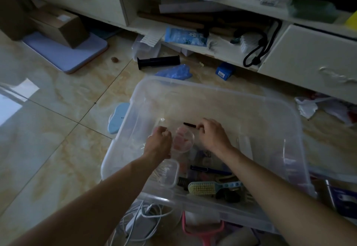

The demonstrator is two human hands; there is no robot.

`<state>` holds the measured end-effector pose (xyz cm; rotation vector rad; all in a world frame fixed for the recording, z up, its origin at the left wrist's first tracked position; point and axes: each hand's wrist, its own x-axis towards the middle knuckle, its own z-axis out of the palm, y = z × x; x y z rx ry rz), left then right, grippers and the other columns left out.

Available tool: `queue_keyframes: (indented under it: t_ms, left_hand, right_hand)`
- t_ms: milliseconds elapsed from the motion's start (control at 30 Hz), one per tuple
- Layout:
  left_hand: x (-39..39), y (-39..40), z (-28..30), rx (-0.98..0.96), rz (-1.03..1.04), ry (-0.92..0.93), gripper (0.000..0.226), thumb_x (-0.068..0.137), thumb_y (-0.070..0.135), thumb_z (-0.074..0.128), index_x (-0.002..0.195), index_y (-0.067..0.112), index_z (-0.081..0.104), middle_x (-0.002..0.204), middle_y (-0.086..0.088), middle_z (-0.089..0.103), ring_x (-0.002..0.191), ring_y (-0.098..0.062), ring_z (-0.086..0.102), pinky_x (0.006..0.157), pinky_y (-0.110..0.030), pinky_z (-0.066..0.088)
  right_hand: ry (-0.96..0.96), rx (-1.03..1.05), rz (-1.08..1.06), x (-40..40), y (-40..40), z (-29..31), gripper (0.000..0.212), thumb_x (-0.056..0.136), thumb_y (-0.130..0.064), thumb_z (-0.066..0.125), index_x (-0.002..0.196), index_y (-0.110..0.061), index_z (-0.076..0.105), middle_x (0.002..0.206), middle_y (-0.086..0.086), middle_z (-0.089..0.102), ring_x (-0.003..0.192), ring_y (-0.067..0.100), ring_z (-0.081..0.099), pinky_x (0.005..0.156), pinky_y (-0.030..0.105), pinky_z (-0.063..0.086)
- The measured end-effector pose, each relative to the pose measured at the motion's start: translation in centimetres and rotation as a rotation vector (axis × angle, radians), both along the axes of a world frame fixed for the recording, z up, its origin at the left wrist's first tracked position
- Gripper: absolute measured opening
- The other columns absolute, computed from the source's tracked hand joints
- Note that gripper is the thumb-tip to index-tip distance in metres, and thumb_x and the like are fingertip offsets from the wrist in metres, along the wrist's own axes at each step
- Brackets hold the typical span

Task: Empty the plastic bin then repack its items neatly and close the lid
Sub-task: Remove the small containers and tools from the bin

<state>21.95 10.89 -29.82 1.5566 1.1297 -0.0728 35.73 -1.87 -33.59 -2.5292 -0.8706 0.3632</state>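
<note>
Both hands reach into the clear bin (286,114): left hand (158,142) curled, contents unclear in the dim light; right hand (211,133) pinches a black stick (189,124), perhaps; cup (183,139) between them.

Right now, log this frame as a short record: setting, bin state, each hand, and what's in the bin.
setting: dim room, tiled floor, white cabinet behind
bin: clear plastic bin on the floor, no lid on it, far half bare
left hand: left hand curled inside the bin beside a round tub; hold unclear
right hand: right hand pinches a thin black stick
contents near edge: scrub brush, lidded box, blue pen
</note>
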Motion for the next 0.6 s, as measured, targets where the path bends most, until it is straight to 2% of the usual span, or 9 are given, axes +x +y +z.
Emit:
queue_keyframes:
  t_ms: [67,133,200,233,333,400,467,500,600]
  left_hand:
    - [0.0,0.0,0.0,0.225,-0.078,0.097,0.033,0.094,0.032,0.039,0.115,0.013,0.057,0.093,-0.011,0.063,0.079,-0.029,0.063,0.071,-0.041,0.057]
    - [-0.2,0.0,0.2,0.426,-0.145,0.240,0.027,0.095,0.031,0.039,0.105,0.010,0.054,0.088,-0.009,0.058,0.079,-0.030,0.056,0.073,-0.036,0.046]
    - [-0.4,0.2,0.7,0.506,-0.160,0.324,0.018,0.095,0.028,0.041,0.100,0.012,0.047,0.087,-0.009,0.055,0.082,-0.032,0.056,0.073,-0.037,0.044]
    - [-0.5,0.4,0.9,0.512,-0.173,0.345,0.015,0.094,0.026,0.042,0.100,0.013,0.045,0.087,-0.009,0.055,0.084,-0.032,0.058,0.074,-0.037,0.045]
    - [-0.4,1.5,1.2,0.463,-0.226,0.368,0.019,0.086,0.025,0.043,0.101,0.015,0.039,0.090,-0.011,0.061,0.080,-0.034,0.065,0.076,-0.040,0.056]
    - [-0.3,2.0,1.8,0.367,-0.218,0.343,0.021,0.086,0.024,0.044,0.103,0.014,0.038,0.093,-0.016,0.061,0.074,-0.038,0.068,0.062,-0.043,0.061]
    - [-0.4,2.0,2.5,0.203,-0.132,0.303,0.020,0.094,0.021,0.046,0.110,0.011,0.038,0.101,-0.019,0.058,0.073,-0.039,0.069,0.042,-0.033,0.055]
    - [-0.4,1.8,3.0,0.112,-0.058,0.259,0.022,0.097,0.020,0.046,0.116,0.010,0.040,0.104,-0.019,0.057,0.073,-0.036,0.069,0.037,-0.029,0.052]
    - [-0.9,1.6,2.9,-0.053,0.147,0.110,0.040,0.100,0.017,0.047,0.137,0.005,0.039,0.100,-0.011,0.057,0.068,-0.023,0.064,0.041,-0.028,0.054]
  right_hand:
    - [0.067,-0.106,0.183,0.0,0.3,-0.9,0.030,0.091,-0.015,0.058,0.119,-0.022,0.064,0.119,0.005,0.057,0.110,0.027,0.059,0.086,0.034,0.050]
    - [0.129,-0.163,0.367,-0.5,1.3,-1.0,0.050,0.090,-0.016,0.061,0.138,-0.028,0.052,0.145,0.001,0.042,0.130,0.023,0.049,0.098,0.031,0.044]
    - [0.175,-0.281,0.443,-1.1,2.4,-1.0,0.068,0.086,-0.011,0.066,0.146,-0.025,0.039,0.161,-0.001,0.020,0.140,0.026,0.036,0.108,0.036,0.037]
    - [0.160,-0.356,0.447,-1.4,2.8,-1.0,0.072,0.083,-0.012,0.069,0.146,-0.022,0.036,0.161,-0.001,0.018,0.138,0.030,0.037,0.108,0.040,0.038]
    - [-0.004,-0.413,0.474,-2.3,3.4,-1.9,0.059,0.083,-0.017,0.068,0.137,-0.019,0.046,0.145,0.006,0.034,0.124,0.036,0.047,0.095,0.041,0.045]
    - [0.014,-0.400,0.418,-2.5,3.3,-2.6,0.048,0.087,-0.017,0.062,0.132,-0.018,0.046,0.136,0.013,0.040,0.121,0.035,0.051,0.084,0.039,0.045]
    - [0.071,-0.384,0.324,-2.9,3.5,-2.9,0.047,0.090,-0.022,0.058,0.134,-0.017,0.042,0.136,0.013,0.045,0.120,0.035,0.056,0.088,0.040,0.047]
    - [0.077,-0.364,0.284,-3.1,3.7,-3.0,0.047,0.092,-0.027,0.057,0.136,-0.017,0.043,0.138,0.012,0.048,0.119,0.036,0.058,0.090,0.041,0.049]
    - [0.063,-0.156,0.232,-3.4,4.4,-2.7,0.043,0.095,-0.035,0.058,0.133,-0.017,0.049,0.132,0.008,0.058,0.111,0.035,0.063,0.088,0.040,0.052]
